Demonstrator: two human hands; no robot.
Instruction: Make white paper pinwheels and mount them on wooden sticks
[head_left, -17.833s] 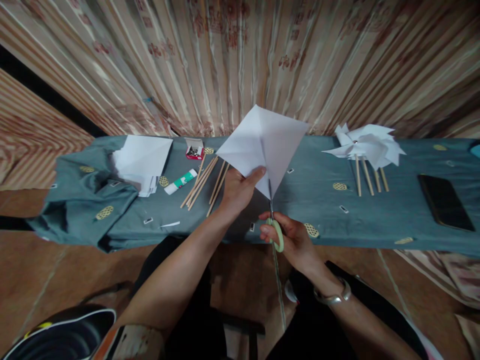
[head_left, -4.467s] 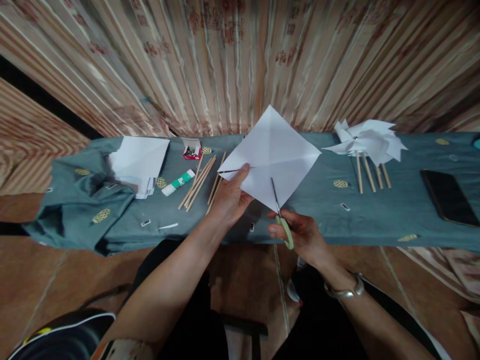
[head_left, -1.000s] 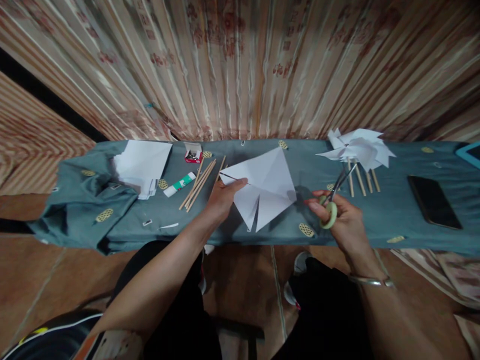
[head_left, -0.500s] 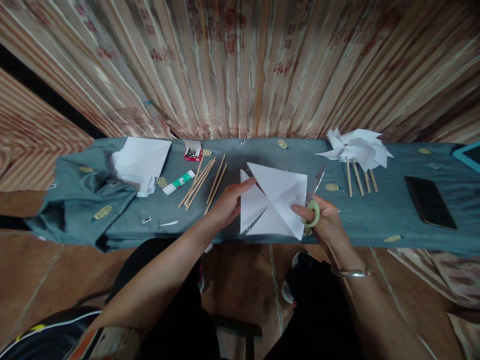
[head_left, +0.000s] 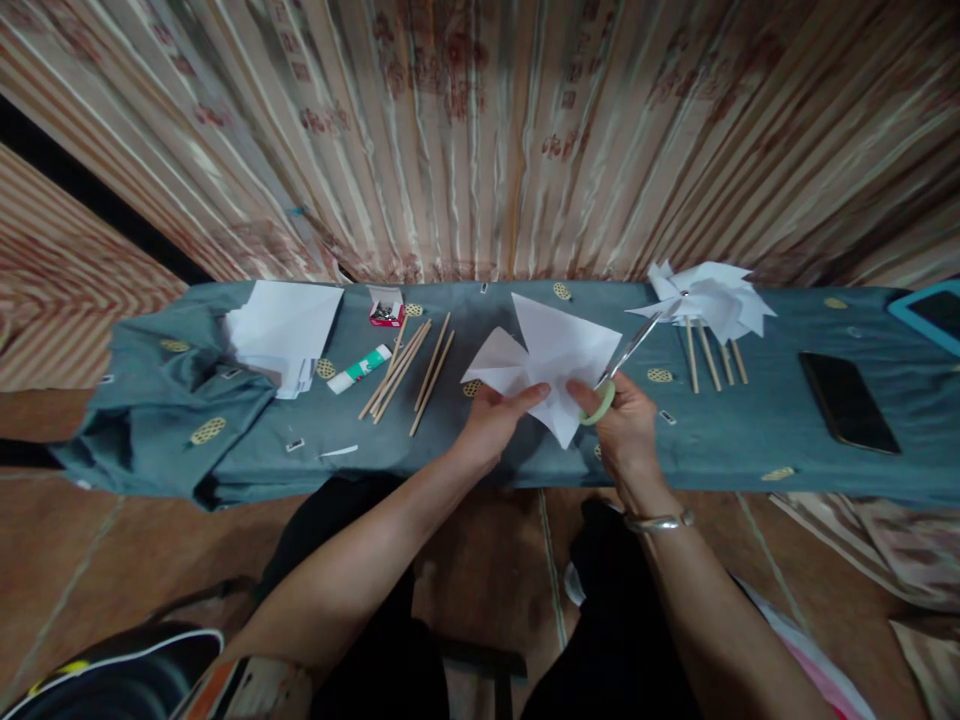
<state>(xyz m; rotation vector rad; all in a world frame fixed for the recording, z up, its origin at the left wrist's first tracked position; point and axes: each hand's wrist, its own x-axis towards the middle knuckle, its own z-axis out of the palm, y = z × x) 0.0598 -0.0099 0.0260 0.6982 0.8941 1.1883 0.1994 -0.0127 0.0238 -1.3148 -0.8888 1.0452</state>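
Note:
A white sheet of paper (head_left: 564,338), slit from its corners toward the middle, is held up over the near side of the table. My left hand (head_left: 495,420) pinches its lower left part, thumb on top. My right hand (head_left: 628,415) is closed around the scissors (head_left: 598,404), which have pale green handles, and its thumb also presses on the paper's lower right side. The blades point up and to the right, away from the paper. Fingers under the sheet are hidden.
A blue-grey cloth covers the narrow table (head_left: 262,460). Left lie stacked paper (head_left: 292,315), a glue stick (head_left: 360,369), a small red box (head_left: 386,310) and wooden sticks (head_left: 405,370). To the right are paper pinwheels (head_left: 709,300), a phone (head_left: 847,402) and a blue-edged tablet (head_left: 930,318).
The paper has turned, and its flaps now spread apart. My left hand has moved right along its lower edge. My right hand has shifted slightly left, with the scissors tilted further right.

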